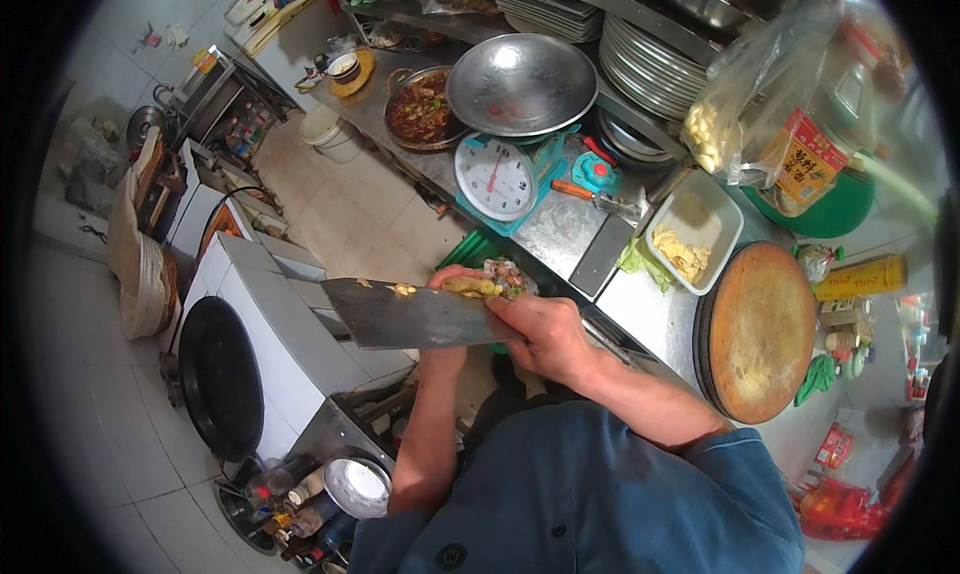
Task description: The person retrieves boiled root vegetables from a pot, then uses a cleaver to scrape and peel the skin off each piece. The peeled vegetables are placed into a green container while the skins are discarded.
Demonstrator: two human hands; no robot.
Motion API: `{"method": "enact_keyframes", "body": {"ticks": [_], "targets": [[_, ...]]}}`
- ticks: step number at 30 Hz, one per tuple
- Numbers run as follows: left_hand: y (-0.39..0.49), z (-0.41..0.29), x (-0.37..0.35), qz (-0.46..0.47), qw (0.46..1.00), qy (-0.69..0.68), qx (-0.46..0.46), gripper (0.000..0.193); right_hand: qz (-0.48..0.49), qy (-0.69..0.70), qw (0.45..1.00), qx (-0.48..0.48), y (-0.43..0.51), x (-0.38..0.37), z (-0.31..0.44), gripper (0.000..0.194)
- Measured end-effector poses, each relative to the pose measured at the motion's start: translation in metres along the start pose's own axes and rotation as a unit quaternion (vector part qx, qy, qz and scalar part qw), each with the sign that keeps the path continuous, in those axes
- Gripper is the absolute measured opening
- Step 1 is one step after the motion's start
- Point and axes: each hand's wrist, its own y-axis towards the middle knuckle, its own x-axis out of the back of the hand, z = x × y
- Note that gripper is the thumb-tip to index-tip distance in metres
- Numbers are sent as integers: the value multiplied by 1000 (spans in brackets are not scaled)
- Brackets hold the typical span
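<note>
My right hand (546,330) grips a wide Chinese cleaver (420,320) by its handle end, its dark blade pointing left across the middle of the view. Bits of yellow peel cling along the blade's upper edge. Behind the blade, my left hand (445,275) holds a knobbly piece of what looks like ginger root (469,286); the blade hides most of this hand. Both hands are above a green bin (463,251) containing scraps (510,274). On the counter at right, a white plastic tub (733,208) holds pale yellow slices (681,254).
A round wooden chopping board (761,334) lies on the right counter. Nearby are a whetstone (604,255), a dial scale (495,180) bearing a metal pan (523,82), and a bowl of red-sauced food (424,108). A black wok (220,379) leans against the tiled stove at left.
</note>
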Motion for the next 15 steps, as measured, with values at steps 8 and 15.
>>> {"method": "enact_keyframes", "body": {"ticks": [8,15], "targets": [[-4,4,2,9,998,-52,47,29,-11,8,1000,-11,-3,-6,-2,37],[-5,-4,4,21,997,72,-10,24,2,12,1000,-27,-4,-6,-5,33]]}}
